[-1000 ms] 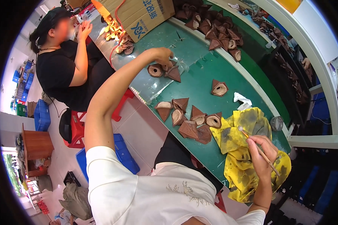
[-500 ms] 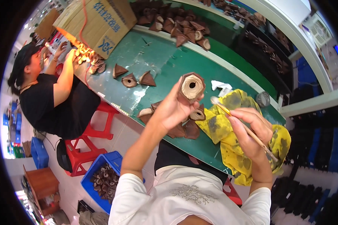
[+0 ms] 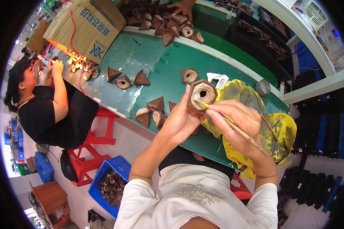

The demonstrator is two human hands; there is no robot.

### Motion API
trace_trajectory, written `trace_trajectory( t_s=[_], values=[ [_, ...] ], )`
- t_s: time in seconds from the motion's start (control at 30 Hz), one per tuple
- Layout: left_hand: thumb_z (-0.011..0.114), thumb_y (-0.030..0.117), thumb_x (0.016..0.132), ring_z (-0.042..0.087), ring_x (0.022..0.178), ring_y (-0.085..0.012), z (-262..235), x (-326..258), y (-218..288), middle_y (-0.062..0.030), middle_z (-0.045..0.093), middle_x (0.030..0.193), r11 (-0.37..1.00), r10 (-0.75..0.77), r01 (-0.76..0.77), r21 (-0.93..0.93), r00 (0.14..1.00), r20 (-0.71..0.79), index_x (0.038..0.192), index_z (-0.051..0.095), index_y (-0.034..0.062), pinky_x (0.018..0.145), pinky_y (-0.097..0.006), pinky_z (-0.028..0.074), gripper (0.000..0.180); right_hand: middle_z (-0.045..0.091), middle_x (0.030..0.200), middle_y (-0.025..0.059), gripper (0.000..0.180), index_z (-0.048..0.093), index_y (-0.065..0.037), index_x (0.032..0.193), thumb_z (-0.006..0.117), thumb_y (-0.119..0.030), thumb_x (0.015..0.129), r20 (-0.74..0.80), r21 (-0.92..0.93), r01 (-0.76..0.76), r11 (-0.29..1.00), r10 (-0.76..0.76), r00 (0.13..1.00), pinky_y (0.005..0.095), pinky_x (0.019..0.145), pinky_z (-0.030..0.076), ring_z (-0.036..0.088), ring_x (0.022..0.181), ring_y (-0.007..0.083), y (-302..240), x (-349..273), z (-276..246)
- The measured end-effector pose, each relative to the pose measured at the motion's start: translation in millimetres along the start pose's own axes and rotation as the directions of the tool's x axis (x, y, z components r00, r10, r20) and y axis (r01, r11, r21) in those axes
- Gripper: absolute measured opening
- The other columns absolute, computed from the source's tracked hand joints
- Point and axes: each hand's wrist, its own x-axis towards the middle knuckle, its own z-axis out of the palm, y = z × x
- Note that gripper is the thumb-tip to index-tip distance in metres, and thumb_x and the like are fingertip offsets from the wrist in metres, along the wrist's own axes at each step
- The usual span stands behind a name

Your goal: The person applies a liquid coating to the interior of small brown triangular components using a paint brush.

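Observation:
My left hand (image 3: 180,121) holds up a brown, many-sided, cone-like piece (image 3: 191,100), its cream hollow side with a dark central hole facing me. The fingers of my right hand (image 3: 237,119) are closed round a thin wooden paintbrush (image 3: 244,134). The brush's tip meets the cream inner surface, just below the hole. Beneath my left hand, several similar brown pieces (image 3: 155,104) lie on the green table (image 3: 179,63); part of that group is hidden by the hand. Another such piece (image 3: 189,75) rests just beyond the held one.
A stained yellow cloth (image 3: 237,93) drapes over the table's right edge, near a clear jar (image 3: 262,87) and white tissue (image 3: 218,79). Another person's hand (image 3: 183,8) reaches into a pile of brown pieces (image 3: 162,23). A co-worker (image 3: 46,108) sits left, beside a carton (image 3: 90,28). A blue bin (image 3: 120,165) stands below.
The brush has moved left from beside the piece onto its cream inside. My left hand has shifted right and slightly down with the piece. Another person's hand has appeared at the far pile.

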Motion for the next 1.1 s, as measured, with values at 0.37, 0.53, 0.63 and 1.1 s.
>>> trace_trajectory(
  t_s=[0.37,0.53,0.63,1.1],
  values=[
    [0.044,0.051,0.102,0.054,0.123,-0.0196,0.1,-6.6,-1.5,-0.0049,0.059,0.132,0.987,0.061,-0.049,0.151,0.995,-0.073,0.134,0.052,0.0138,0.107,-0.040,0.042,0.050,0.069,0.079,0.0136,0.017,0.069,0.002,0.087,0.080,0.002,0.073,-0.080,-0.278,0.087,0.957,-0.113,0.990,0.0332,0.059,0.055,0.070,0.068,0.0270,8.6,0.3,-9.3],
    [0.047,0.051,0.101,0.055,0.120,-0.0178,-1.6,-2.9,-7.4,-0.0020,0.060,0.131,0.997,0.004,0.002,0.072,0.997,-0.079,0.133,0.054,0.0183,0.105,-0.038,0.043,0.046,0.068,0.080,0.0121,0.021,0.069,0.001,0.087,0.082,-0.002,0.070,-0.004,-0.301,0.217,0.929,-0.228,0.974,0.0344,0.062,0.057,0.069,0.069,0.0266,5.4,-2.2,-6.6],
    [0.047,0.052,0.101,0.056,0.119,-0.0175,-1.3,-5.1,-6.6,-0.0033,0.060,0.130,0.999,-0.007,0.011,0.048,0.997,-0.081,0.133,0.053,0.0186,0.103,-0.038,0.044,0.047,0.068,0.082,0.0115,0.023,0.068,0.000,0.085,0.083,-0.003,0.068,0.004,-0.334,0.245,0.910,-0.258,0.966,0.0365,0.067,0.058,0.069,0.073,0.0273,15.1,-5.3,-10.2],
    [0.048,0.058,0.098,0.056,0.110,-0.0118,-3.3,-3.1,-12.4,0.0011,0.062,0.123,0.995,-0.027,0.032,0.097,0.998,-0.056,0.131,0.056,0.0185,0.092,-0.029,0.044,0.052,0.067,0.076,0.0135,0.018,0.068,0.001,0.086,0.080,0.001,0.072,0.054,-0.263,0.150,0.953,-0.141,0.989,0.0349,0.059,0.054,0.068,0.065,0.0274,8.7,-13.6,-23.5]
  ],
)
